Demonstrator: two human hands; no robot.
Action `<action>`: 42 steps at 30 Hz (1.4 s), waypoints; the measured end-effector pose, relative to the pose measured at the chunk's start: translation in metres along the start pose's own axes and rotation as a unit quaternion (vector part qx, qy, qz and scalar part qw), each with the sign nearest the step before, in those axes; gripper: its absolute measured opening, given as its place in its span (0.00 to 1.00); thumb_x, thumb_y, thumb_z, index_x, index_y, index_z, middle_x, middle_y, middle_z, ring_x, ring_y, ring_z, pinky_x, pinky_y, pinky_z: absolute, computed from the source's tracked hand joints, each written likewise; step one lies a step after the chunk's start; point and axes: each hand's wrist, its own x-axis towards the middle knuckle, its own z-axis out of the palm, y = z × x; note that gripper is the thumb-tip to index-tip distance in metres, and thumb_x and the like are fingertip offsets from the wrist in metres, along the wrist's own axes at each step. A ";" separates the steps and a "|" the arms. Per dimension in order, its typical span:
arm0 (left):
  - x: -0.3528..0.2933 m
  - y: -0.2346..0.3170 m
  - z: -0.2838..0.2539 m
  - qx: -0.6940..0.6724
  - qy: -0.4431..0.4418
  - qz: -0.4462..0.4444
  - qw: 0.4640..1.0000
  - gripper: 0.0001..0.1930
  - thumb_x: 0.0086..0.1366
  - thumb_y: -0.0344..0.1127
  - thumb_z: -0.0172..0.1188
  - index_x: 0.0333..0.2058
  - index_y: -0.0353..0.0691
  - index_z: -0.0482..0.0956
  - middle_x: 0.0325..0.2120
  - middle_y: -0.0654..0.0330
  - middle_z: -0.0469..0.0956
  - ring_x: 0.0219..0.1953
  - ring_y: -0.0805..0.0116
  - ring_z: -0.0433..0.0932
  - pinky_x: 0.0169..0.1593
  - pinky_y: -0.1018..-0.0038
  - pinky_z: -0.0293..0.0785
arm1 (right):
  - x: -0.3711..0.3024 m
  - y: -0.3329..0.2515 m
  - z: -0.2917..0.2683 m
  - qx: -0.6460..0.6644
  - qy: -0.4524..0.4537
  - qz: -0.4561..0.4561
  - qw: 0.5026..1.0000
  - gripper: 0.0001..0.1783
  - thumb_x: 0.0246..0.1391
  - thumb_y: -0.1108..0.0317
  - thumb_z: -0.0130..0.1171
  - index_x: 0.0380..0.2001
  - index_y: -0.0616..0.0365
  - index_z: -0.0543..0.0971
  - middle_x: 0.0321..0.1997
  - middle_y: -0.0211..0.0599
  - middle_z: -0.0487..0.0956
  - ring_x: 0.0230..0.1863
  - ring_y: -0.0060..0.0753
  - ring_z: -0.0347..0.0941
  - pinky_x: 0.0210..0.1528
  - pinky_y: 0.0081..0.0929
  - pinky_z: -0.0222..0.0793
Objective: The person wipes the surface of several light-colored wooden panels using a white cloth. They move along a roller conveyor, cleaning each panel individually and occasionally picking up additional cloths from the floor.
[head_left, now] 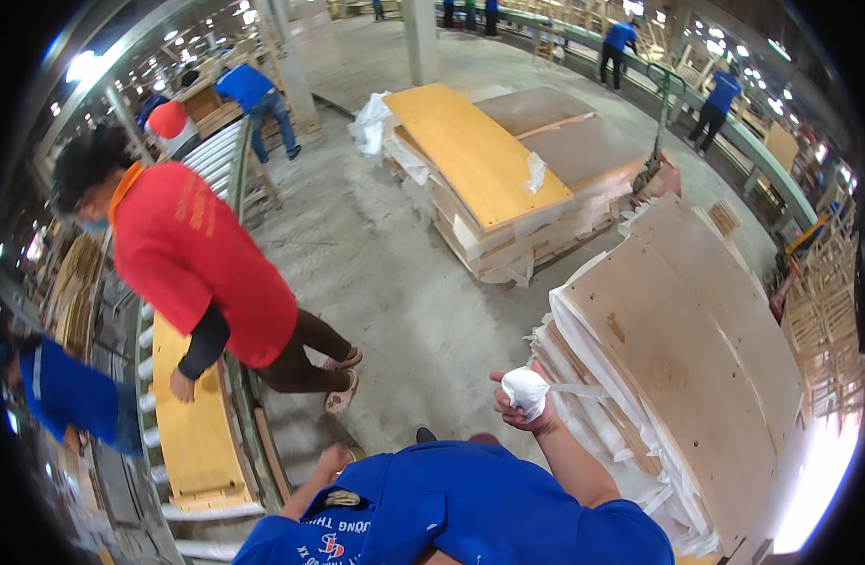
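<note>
My right hand (506,412) is raised in front of me, its fingers curled round a white rounded wad (525,391) that looks like bunched cloth or foam sheet. Just beyond it, to the right, lies a stack of wooden panels (682,348) with white foam sheets hanging out between the layers. My left hand (333,460) hangs low by my body, fingers closed. A small yellowish edge shows beside it, too little to name. Left of that hand, a yellow wooden panel (195,424) rests on a roller conveyor (216,513).
A co-worker in red (211,254) stands beside the conveyor, an arm over the panel; another in blue (74,395) is across it. Ahead, a second panel stack (479,155) sits on the concrete floor (395,330), near a pallet jack (660,141). A pillar (419,42) rises behind.
</note>
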 end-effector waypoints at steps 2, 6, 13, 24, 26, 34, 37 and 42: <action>0.096 0.057 -0.058 0.027 -0.016 0.110 0.993 0.17 0.53 0.45 0.58 0.32 0.35 0.76 0.32 0.44 0.77 0.35 0.46 0.76 0.39 0.56 0.72 | 0.006 -0.024 -0.004 0.000 0.018 -0.072 0.997 0.47 0.54 0.30 0.35 0.58 0.64 0.62 0.31 0.48 0.72 0.20 0.29 0.59 0.15 0.21 0.56; 0.249 0.172 -0.166 0.062 0.093 0.262 0.959 0.15 0.57 0.43 0.56 0.39 0.39 0.76 0.34 0.49 0.78 0.39 0.48 0.76 0.42 0.59 0.72 | 0.030 -0.049 -0.019 0.049 -0.013 -0.167 0.985 0.45 0.54 0.32 0.39 0.58 0.64 0.63 0.30 0.46 0.71 0.20 0.29 0.58 0.16 0.22 0.56; 0.388 0.425 -0.198 -0.102 0.025 0.385 0.917 0.20 0.55 0.43 0.60 0.43 0.38 0.74 0.38 0.49 0.77 0.42 0.49 0.75 0.45 0.61 0.72 | 0.052 -0.158 -0.045 0.056 0.020 -0.305 0.951 0.45 0.53 0.32 0.41 0.58 0.62 0.62 0.31 0.47 0.73 0.21 0.29 0.59 0.17 0.21 0.53; 0.548 0.601 -0.197 0.030 -0.027 0.361 0.932 0.36 0.53 0.53 0.59 0.54 0.32 0.64 0.47 0.45 0.70 0.49 0.51 0.72 0.50 0.63 0.71 | 0.133 -0.332 -0.027 -0.003 0.045 -0.374 0.926 0.44 0.53 0.34 0.42 0.58 0.65 0.63 0.31 0.48 0.72 0.23 0.32 0.59 0.17 0.25 0.56; 0.573 0.641 -0.196 0.078 -0.009 0.360 0.929 0.37 0.53 0.54 0.59 0.55 0.33 0.62 0.50 0.45 0.67 0.50 0.50 0.70 0.51 0.63 0.71 | 0.138 -0.336 -0.031 0.015 0.074 -0.429 0.900 0.45 0.52 0.34 0.43 0.58 0.64 0.63 0.30 0.48 0.71 0.22 0.32 0.59 0.17 0.25 0.55; 0.654 0.754 -0.179 0.235 -0.020 0.438 0.868 0.34 0.55 0.51 0.59 0.52 0.30 0.63 0.50 0.49 0.66 0.50 0.54 0.69 0.49 0.63 0.73 | 0.211 -0.287 -0.052 0.086 0.153 -0.678 0.713 0.44 0.54 0.33 0.39 0.59 0.61 0.62 0.31 0.42 0.71 0.23 0.33 0.60 0.21 0.29 0.57; 0.689 0.771 -0.175 0.281 -0.112 0.511 0.805 0.27 0.58 0.47 0.54 0.48 0.30 0.66 0.48 0.44 0.70 0.46 0.50 0.75 0.49 0.60 0.72 | 0.263 -0.278 -0.059 0.083 0.127 -0.732 0.664 0.42 0.55 0.34 0.39 0.59 0.61 0.62 0.34 0.43 0.72 0.24 0.33 0.61 0.23 0.29 0.57; 0.773 0.805 -0.192 0.220 -0.101 0.473 0.847 0.14 0.58 0.36 0.52 0.42 0.37 0.76 0.41 0.47 0.78 0.45 0.54 0.78 0.43 0.62 0.75 | 0.339 -0.277 -0.069 0.091 0.124 -0.764 0.626 0.42 0.55 0.35 0.40 0.59 0.61 0.63 0.34 0.43 0.72 0.24 0.32 0.61 0.24 0.29 0.57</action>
